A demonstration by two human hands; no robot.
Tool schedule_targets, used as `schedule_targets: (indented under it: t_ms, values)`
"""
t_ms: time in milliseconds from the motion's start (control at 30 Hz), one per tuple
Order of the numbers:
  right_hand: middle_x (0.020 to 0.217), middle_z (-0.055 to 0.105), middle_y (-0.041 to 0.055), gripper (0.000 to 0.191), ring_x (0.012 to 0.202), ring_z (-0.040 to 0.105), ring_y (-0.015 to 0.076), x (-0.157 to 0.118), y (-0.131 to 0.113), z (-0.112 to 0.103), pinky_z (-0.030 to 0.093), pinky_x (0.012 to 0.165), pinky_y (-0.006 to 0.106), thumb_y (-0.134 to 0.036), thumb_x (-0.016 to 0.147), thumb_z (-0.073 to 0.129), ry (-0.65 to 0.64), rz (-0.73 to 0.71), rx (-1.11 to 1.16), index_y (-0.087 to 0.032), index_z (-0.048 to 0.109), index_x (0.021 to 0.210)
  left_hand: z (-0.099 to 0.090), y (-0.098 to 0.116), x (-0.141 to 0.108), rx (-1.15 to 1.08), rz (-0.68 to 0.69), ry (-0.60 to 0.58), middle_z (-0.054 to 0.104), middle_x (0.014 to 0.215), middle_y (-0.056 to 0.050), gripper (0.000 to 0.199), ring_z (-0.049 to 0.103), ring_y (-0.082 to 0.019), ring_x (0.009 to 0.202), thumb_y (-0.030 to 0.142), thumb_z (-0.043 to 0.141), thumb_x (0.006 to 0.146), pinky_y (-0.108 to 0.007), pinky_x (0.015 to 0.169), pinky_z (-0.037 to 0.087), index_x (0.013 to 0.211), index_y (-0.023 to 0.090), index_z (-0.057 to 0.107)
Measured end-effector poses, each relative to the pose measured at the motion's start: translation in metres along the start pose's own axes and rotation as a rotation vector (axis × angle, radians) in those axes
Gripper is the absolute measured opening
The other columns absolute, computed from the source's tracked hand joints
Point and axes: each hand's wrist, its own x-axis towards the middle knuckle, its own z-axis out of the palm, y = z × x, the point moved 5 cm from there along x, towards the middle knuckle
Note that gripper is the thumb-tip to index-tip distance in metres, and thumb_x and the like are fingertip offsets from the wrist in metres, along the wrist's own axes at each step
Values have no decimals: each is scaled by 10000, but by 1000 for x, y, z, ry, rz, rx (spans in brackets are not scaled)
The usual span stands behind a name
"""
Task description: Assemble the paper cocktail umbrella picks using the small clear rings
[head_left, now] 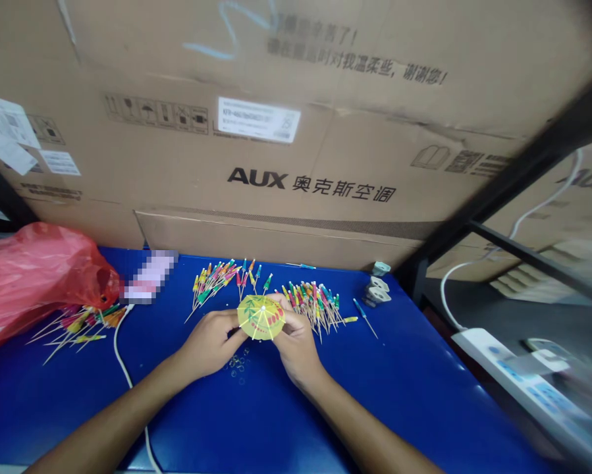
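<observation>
A yellow paper cocktail umbrella (261, 317), spread wide with a leaf and red print, is held up over the table. My left hand (215, 342) grips its left edge between thumb and fingers. On the opposite edge, my right hand (296, 339) pinches it in the same way. The canopy covers some of my fingertips and the stick. Small clear rings (236, 367) lie on the blue table (177, 421) just below my left hand. Behind my hands are folded cocktail umbrellas in a left pile (214, 283) and a right pile (315, 303).
At the left, a red plastic bag (43, 276) lies by more folded umbrellas (78, 326). A white cable (122, 359) runs from a blurred-out device (151, 273) toward the front edge. Cardboard boxes (315, 230) wall off the back. A power strip (517, 382) sits right, beyond the black frame (419, 283).
</observation>
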Motion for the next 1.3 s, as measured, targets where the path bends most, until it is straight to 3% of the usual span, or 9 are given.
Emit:
schedule_targets:
  t_ms: [267,467,600,667,733,900,1100,1200,1300]
  values:
    - [1006,647,61,149,974,612,230,-3,12,6,521,844,381,-393,858,751,-70,120,11,-287,814,942,-7,5,0,-213,-29,12,771,1016,-87,242,699,-212,872,322,586,972,-309,752,538,1011,194,788]
    - [973,663,52,118,949,610,225,1,12,-5,507,849,391,-358,850,755,15,101,-24,-286,807,927,-1,-11,0,-173,-149,7,715,749,-24,284,488,-106,511,376,716,865,-231,496,399,1077,200,786]
    - [888,647,44,129,860,588,204,3,9,-13,493,761,355,-375,850,744,96,64,-177,-262,799,878,-12,-25,-1,-226,-262,197,756,851,-53,343,547,-118,559,389,686,879,-249,547,457,1161,210,765]
    - [850,640,35,129,797,572,187,3,9,-11,471,699,332,-370,850,740,68,66,-254,-252,791,839,-19,-29,-2,-287,-302,314,757,818,-60,341,608,-142,616,386,625,923,-262,591,491,1171,197,761]
    - [828,642,27,122,772,569,179,1,11,-6,457,677,323,-360,854,735,11,70,-314,-252,791,854,-22,-31,-2,-365,-314,356,752,794,-60,345,631,-151,632,377,627,923,-261,591,500,1180,185,754]
    - [859,668,25,131,797,589,181,-1,16,4,462,699,326,-358,885,704,-112,53,-430,-271,784,940,-15,-34,0,-437,-311,295,745,762,-61,277,665,-179,670,375,729,847,-254,554,505,1029,175,790]
    - [870,686,29,138,839,603,196,-2,13,5,457,764,355,-363,917,672,-172,6,-568,-261,758,881,-20,-36,0,-483,-329,415,721,701,-44,188,634,-145,593,341,770,805,-231,522,484,845,158,757]
    - [835,671,25,180,824,589,194,-2,11,7,444,792,364,-360,952,628,-199,4,-589,-247,741,869,-21,-33,1,-560,-360,431,696,677,-24,170,576,-107,524,307,788,778,-206,476,442,805,156,715]
    - [838,656,24,224,824,575,186,-3,7,10,432,828,365,-347,988,578,-249,0,-588,-236,724,861,-17,-30,2,-609,-375,370,701,705,-29,188,558,-95,515,303,793,770,-195,460,427,839,147,714]
